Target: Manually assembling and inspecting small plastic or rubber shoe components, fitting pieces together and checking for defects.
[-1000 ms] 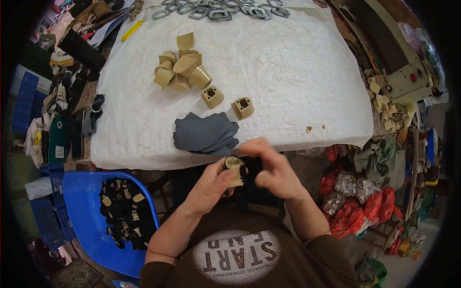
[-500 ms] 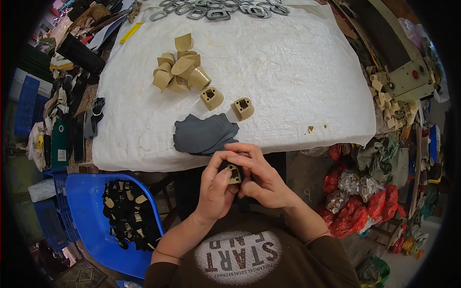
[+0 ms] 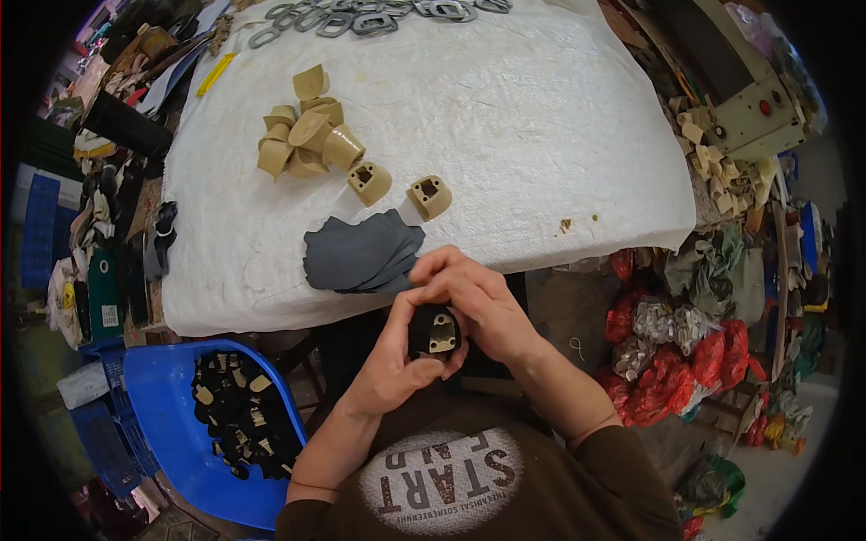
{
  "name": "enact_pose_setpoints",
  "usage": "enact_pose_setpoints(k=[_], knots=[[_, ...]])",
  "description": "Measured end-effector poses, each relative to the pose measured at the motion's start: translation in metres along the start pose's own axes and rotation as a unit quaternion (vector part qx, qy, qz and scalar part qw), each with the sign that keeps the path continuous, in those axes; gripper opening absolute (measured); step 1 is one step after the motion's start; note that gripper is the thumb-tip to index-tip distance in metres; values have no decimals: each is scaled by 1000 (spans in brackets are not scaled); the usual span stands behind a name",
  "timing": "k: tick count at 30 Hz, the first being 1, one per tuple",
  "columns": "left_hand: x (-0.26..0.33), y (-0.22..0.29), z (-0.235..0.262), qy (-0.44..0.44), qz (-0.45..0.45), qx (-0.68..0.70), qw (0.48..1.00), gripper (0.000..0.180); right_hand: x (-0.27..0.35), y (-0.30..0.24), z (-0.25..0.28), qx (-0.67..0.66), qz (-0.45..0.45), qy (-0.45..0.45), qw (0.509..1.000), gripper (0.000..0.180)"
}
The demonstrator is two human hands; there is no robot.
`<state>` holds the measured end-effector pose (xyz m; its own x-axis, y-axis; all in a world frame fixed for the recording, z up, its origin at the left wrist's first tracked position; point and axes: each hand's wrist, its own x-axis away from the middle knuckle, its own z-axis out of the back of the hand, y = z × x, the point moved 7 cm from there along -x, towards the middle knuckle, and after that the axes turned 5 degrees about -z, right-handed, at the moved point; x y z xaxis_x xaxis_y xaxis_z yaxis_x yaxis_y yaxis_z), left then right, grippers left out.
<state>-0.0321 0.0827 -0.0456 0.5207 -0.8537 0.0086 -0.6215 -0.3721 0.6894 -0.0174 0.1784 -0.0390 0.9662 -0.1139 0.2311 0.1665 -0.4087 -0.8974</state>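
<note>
Left hand: curled round one black-covered block, its tan holed end exposed. Right hand: part-closed, fingers bent beside the block; whether it grips, cannot tell. Just beyond the hands: flat grey pieces on the white-covered bench, lying before two tan blocks. Farther: tan pile, grey rings. Leftward: blue tub, filled. Rightward: red bags.

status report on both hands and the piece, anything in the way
Left hand gripping beige block, black material along its edge. Right hand alongside, contact unclear. Dark grey sheets on table just beyond.
</note>
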Motion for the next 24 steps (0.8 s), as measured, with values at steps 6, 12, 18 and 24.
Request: enact_pose_setpoints(k=[6,12,18,24], knots=[[2,-1,-9,-30,42,-119,992,75,-7,-1,-18,-35,-74,-148,986,18],[1,2,-1,32,14,-164,986,75,7,1,-17,66,63,-83,992,29],[-6,14,-3,46,-34,0,998,59,17,8,-15,17,33,-60,998,44],[0,6,9,153,-22,20,988,25,17,7,-24,124,124,-47,983,43]])
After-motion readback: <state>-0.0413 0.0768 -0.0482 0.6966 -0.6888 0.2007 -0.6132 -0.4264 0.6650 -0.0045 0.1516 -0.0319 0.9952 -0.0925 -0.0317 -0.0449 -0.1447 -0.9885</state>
